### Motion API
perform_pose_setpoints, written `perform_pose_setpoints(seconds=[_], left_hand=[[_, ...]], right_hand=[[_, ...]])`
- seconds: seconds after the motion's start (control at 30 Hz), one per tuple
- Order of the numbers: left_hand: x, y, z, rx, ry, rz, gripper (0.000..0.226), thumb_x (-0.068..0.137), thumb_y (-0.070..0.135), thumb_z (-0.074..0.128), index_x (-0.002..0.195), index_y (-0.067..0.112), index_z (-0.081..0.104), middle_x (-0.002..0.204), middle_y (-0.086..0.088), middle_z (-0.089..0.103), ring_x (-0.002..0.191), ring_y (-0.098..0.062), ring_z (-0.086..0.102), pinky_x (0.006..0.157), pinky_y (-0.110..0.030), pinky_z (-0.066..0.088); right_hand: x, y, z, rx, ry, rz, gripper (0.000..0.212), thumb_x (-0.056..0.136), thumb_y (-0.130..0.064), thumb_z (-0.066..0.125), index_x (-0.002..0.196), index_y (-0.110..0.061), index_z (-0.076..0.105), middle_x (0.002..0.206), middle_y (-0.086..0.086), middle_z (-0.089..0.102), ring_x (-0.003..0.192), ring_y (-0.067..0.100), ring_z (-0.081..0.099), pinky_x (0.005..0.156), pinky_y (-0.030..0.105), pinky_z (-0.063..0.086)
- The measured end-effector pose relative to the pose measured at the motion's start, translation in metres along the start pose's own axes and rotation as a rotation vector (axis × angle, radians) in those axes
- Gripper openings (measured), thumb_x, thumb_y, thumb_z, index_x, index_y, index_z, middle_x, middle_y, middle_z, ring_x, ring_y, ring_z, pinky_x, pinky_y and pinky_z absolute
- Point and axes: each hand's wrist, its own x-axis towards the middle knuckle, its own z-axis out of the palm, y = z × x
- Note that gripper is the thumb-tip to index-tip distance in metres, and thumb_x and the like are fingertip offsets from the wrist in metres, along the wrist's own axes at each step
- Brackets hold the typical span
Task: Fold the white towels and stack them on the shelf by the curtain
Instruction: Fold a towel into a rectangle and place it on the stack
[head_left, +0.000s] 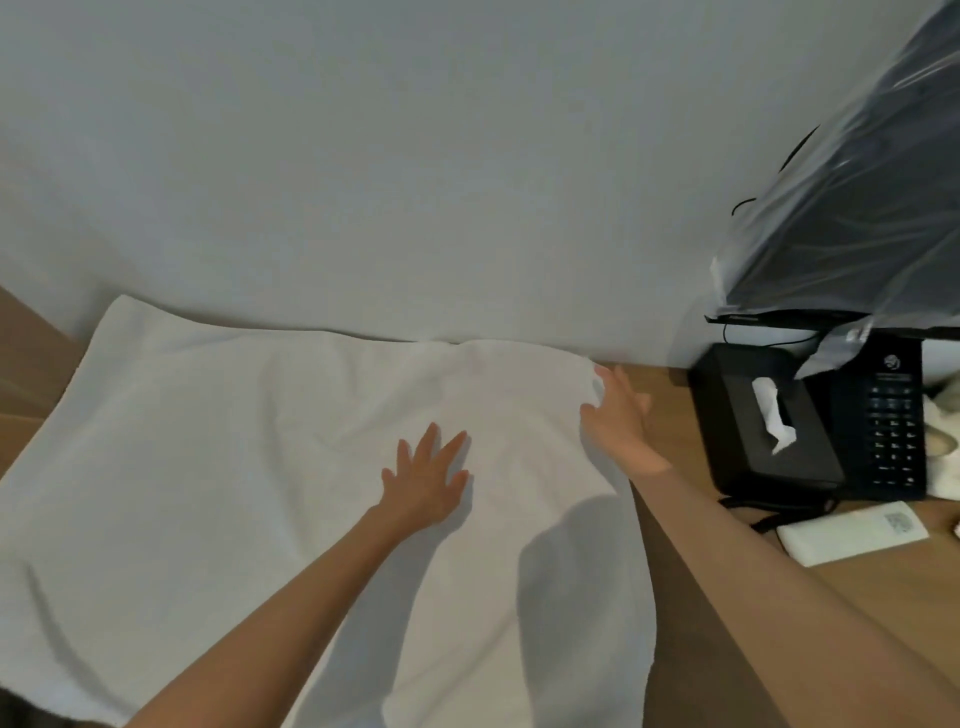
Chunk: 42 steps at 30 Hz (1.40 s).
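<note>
- White towel (234, 467), terry by the look of it, is spread flat over my wooden desk (691, 597) in the head cam. Its far edge sits right up against the grey wall (415, 156).
- My left hand (423, 480) is palm-down on the towel, right of the middle, with the fingers straight and fanned wide. It's gripping nothing.
- My right hand (621, 421) is at the towel's far right corner, fingers mostly straight. The corner curls up against them, and honestly I can't tell if I'm pinching it or just touching it.
- Over on the right there's a black tissue box (763, 421) with a tissue poking up and a black phone (891, 415) just beside it. A white remote (852, 532) lies nearer me, and a dark plastic-wrapped screen (857, 197) hangs above.
</note>
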Motion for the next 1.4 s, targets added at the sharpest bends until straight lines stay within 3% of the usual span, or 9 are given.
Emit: perform_pose_setpoints(seconds=[0.17,0.33,0.5,0.73,0.87,0.97,1.13,1.3,1.4], left_hand=[[0.007,0.013,0.008,0.114,-0.025,0.016,0.058,0.099,0.048,0.030,0.149,0.042,0.002,0.158,0.003,-0.016,0.143,-0.040,-0.013,0.110,-0.062,0.009],[0.016,0.013,0.011,0.156,-0.062,-0.010,0.069,0.092,0.058,0.042,0.148,0.047,0.004,0.158,0.008,-0.018,0.142,-0.041,-0.016,0.108,-0.064,0.008],[0.016,0.013,0.012,0.149,0.185,0.039,0.065,0.082,0.064,0.054,0.140,0.044,0.034,0.147,0.009,0.028,0.122,-0.029,0.034,0.094,-0.038,0.030],[0.030,0.026,-0.001,0.246,0.295,0.102,0.055,0.092,0.056,0.041,0.143,0.039,0.029,0.123,0.004,0.054,0.110,-0.023,0.046,0.088,-0.037,0.028],[0.038,0.025,-0.006,0.261,0.360,0.156,0.051,0.095,0.048,0.041,0.144,0.037,0.030,0.139,0.000,0.039,0.125,-0.021,0.037,0.102,-0.038,0.024],[0.049,0.021,-0.011,0.288,0.300,0.170,0.057,0.096,0.051,0.038,0.148,0.038,0.020,0.157,0.000,0.014,0.141,-0.027,0.017,0.112,-0.045,0.016],[0.068,0.021,-0.018,0.283,0.186,0.175,0.062,0.096,0.056,0.032,0.149,0.041,0.004,0.159,0.002,-0.012,0.145,-0.034,-0.008,0.113,-0.057,0.005],[0.079,0.024,-0.012,0.217,-0.020,0.098,0.072,0.089,0.067,0.037,0.147,0.048,-0.001,0.157,0.008,-0.020,0.142,-0.037,-0.019,0.107,-0.069,0.004],[0.077,0.024,-0.010,0.207,0.073,0.107,0.068,0.089,0.066,0.036,0.147,0.047,0.005,0.159,0.009,-0.004,0.145,-0.033,-0.003,0.110,-0.061,0.010]], right_hand=[[0.010,0.028,0.012,0.099,-0.095,0.157,0.062,0.094,-0.017,0.045,0.151,-0.019,0.019,0.156,0.007,0.021,0.144,0.031,0.012,0.118,0.045,0.016],[0.024,0.039,0.020,0.126,-0.173,0.144,0.067,0.093,-0.024,0.051,0.152,-0.026,0.018,0.155,0.005,0.025,0.143,0.032,0.016,0.117,0.041,0.017],[0.036,0.040,0.024,0.473,-0.034,0.160,0.065,0.086,-0.011,0.063,0.143,-0.016,0.032,0.129,0.010,0.050,0.118,0.029,0.051,0.104,0.046,0.041],[0.045,0.049,0.025,0.311,-0.099,0.327,0.050,0.076,-0.026,0.068,0.117,-0.004,0.052,0.111,0.012,0.059,0.099,0.031,0.060,0.074,0.033,0.049],[0.067,0.040,0.025,0.444,-0.005,0.381,0.047,0.084,-0.044,0.058,0.110,-0.004,0.058,0.103,0.009,0.059,0.094,0.028,0.057,0.070,0.031,0.044],[0.084,0.029,0.025,0.514,0.059,0.483,0.053,0.087,-0.052,0.057,0.109,-0.004,0.061,0.104,0.010,0.060,0.102,0.031,0.057,0.086,0.037,0.049],[0.084,0.021,0.030,0.447,0.249,0.235,0.032,0.095,-0.035,0.053,0.100,-0.006,0.065,0.102,0.015,0.063,0.094,0.032,0.057,0.081,0.038,0.045],[0.084,0.023,0.020,0.402,0.343,0.175,0.038,0.099,-0.033,0.046,0.119,-0.006,0.062,0.117,0.016,0.063,0.110,0.035,0.056,0.093,0.041,0.043],[0.087,0.020,0.023,0.184,0.405,0.223,0.030,0.098,-0.018,0.046,0.123,-0.011,0.061,0.125,0.014,0.057,0.118,0.034,0.047,0.099,0.039,0.037]])
